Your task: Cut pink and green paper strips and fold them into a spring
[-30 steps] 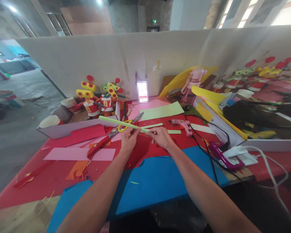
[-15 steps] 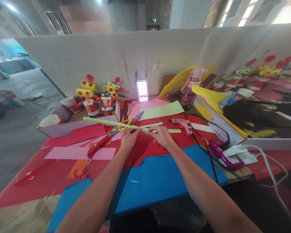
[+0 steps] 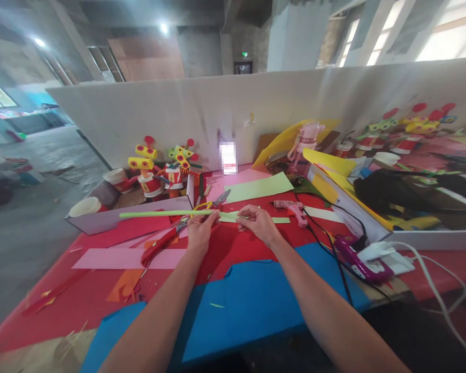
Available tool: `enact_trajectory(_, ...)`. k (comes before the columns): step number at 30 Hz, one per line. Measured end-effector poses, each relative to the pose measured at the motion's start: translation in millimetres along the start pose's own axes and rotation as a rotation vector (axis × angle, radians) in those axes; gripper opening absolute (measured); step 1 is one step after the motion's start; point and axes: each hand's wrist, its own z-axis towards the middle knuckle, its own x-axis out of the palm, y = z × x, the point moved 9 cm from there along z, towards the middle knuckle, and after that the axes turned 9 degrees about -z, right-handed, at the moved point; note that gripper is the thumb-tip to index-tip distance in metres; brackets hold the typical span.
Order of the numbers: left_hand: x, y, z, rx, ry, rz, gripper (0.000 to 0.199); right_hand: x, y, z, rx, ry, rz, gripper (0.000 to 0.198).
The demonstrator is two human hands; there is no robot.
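Observation:
A long, narrow light-green paper strip [image 3: 159, 213] is held up above the table, its far end pointing left. My left hand [image 3: 200, 229] pinches it between thumb and fingers. Close by on the right, my right hand [image 3: 258, 224] has thumb and forefinger pressed together at the strip's right end; the fingertips partly hide that end. Behind my left hand lie yellow-handled scissors [image 3: 222, 197] and a red-handled cutting tool [image 3: 159, 248]. Another green strip [image 3: 281, 220] lies flat beneath my right hand, and a wide green sheet [image 3: 260, 188] is beyond it.
A pink glue gun [image 3: 293, 210] and a purple device [image 3: 363, 259] with cables lie right. Cup figures [image 3: 149, 184] stand in a box [image 3: 128, 215] at left. A cluttered white box [image 3: 435, 241] is at right; blue sheet [image 3: 252, 295] covers the front edge. A partition [image 3: 159, 111] stands behind.
My hands have moved slightly apart, the left one shifting left along with the strip. The strip now lies more level. The camera view has tilted up a little.

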Motion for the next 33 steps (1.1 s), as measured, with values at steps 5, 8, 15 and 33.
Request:
enact_trajectory(5, 1, -4, -1, 0.005, -0.014, -0.001, 0.023, 0, -5, 0, 0.030, 0.005, 0.077, 0.037)
enact_trajectory(8, 1, -7, -2, 0.016, -0.014, 0.011, 0.022, -2, -3, 0, 0.009, -0.022, 0.059, 0.036)
enact_trajectory(15, 2, -8, -2, 0.031, 0.005, 0.047, 0.021, -10, 1, -1, -0.022, -0.148, -0.030, 0.036)
enact_trajectory(33, 1, 11, 1, -0.029, 0.009, -0.151, 0.024, -18, 11, -5, -0.073, -0.244, 0.040, 0.034)
